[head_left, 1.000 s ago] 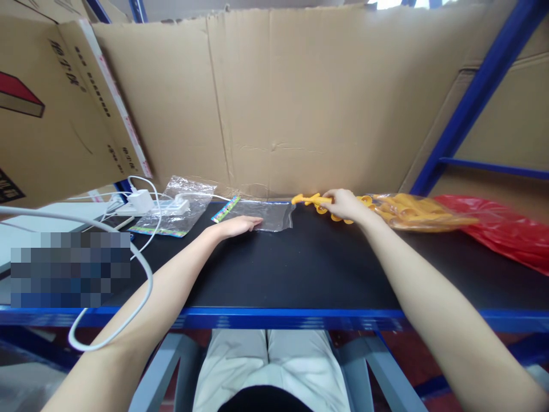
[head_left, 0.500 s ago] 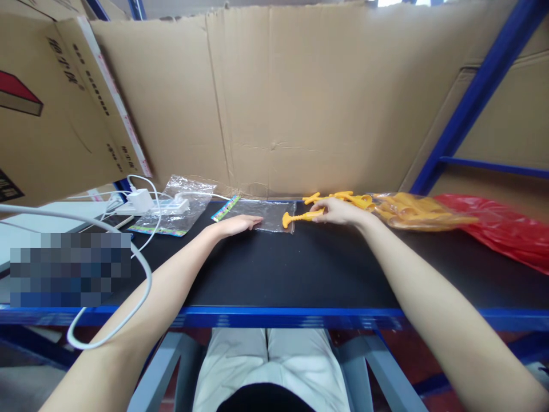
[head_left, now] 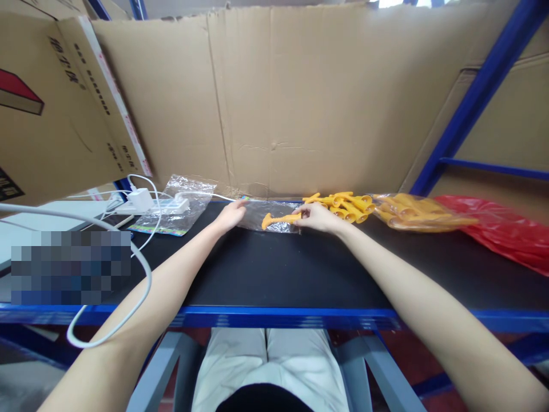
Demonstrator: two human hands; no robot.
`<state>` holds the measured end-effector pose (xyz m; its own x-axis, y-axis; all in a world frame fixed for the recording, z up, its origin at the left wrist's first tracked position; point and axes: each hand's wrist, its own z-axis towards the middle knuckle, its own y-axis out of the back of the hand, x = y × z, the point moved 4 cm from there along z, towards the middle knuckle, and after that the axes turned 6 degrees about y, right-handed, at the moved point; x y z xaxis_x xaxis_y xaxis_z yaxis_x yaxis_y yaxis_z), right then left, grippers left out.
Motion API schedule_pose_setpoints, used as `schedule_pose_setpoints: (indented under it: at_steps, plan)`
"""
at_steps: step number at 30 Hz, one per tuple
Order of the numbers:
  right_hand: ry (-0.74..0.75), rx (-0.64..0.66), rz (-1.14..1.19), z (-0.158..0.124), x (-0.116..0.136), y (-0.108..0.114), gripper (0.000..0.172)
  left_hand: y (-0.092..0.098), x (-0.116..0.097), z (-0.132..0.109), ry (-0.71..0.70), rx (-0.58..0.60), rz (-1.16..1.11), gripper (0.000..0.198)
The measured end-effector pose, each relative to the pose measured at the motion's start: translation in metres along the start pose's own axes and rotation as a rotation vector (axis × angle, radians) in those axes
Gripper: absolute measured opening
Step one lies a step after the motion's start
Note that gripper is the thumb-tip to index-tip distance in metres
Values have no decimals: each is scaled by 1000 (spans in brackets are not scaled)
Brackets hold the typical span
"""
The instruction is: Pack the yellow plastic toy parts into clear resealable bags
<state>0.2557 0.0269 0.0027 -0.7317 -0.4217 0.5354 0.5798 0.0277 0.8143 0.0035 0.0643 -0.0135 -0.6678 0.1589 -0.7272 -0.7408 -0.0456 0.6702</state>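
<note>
In the head view, my right hand (head_left: 319, 218) is closed around one end of a yellow plastic toy hammer (head_left: 281, 219), its T-shaped head pointing left. The hammer is over a flat clear plastic bag (head_left: 256, 213); whether it is inside the bag cannot be made out. My left hand (head_left: 231, 216) is closed on the bag's left end, covering most of its colourful printed strip. Just right of my right hand is a pile of similar yellow pieces (head_left: 351, 207), several with round hollow ends showing.
Farther right, a clear bag of yellow pieces (head_left: 416, 212) lies against a red plastic bag (head_left: 493, 229). At left are another clear bag (head_left: 189, 189), a power strip (head_left: 171, 206), a white charger (head_left: 140, 200) and a looping white cable (head_left: 148, 280). Cardboard (head_left: 321, 103) stands behind.
My right hand has carried the yellow hammer left, over the clear bag. My left hand has gone from flat on the bag to closed at its left end, over the printed strip.
</note>
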Motion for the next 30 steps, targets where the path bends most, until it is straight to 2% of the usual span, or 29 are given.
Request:
schedule_pose_setpoints:
  at_steps: [1, 3, 6, 9, 12, 17, 21, 24, 26, 28, 30]
  plan:
    - [-15, -2, 14, 0, 1, -1, 30, 4, 7, 5, 39, -63, 31, 51]
    - [-36, -3, 34, -1, 2, -3, 30, 11, 20, 11, 122, -114, 48, 49]
    - [-48, 2, 58, -1, 4, -4, 31, 15, 30, 14, 200, -89, 10, 46]
    - [-73, -21, 58, -2, 4, -3, 33, 12, 27, 10, 236, -13, -107, 46]
    - [-97, -32, 37, -3, 5, 0, 34, 4, 19, 3, 288, 117, -249, 50]
    - [-17, 59, 86, -3, 6, 0, 33, -7, 6, -7, 289, 290, -328, 55]
    - [15, 148, 165, -4, 3, -6, 33, -10, 0, -11, 295, 343, -337, 56]
    - [-12, 169, 269, -4, 0, -11, 38, -8, -1, -10, 291, 295, -339, 52]
    - [-31, 174, 348, -4, -1, -15, 37, -5, 0, -9, 278, 213, -289, 47]
    - [-37, 182, 414, -3, -2, -19, 34, -1, 1, -7, 220, 81, -140, 45]
    - [-22, 196, 478, -1, -2, -23, 33, 1, -3, -8, 84, -32, 68, 47]
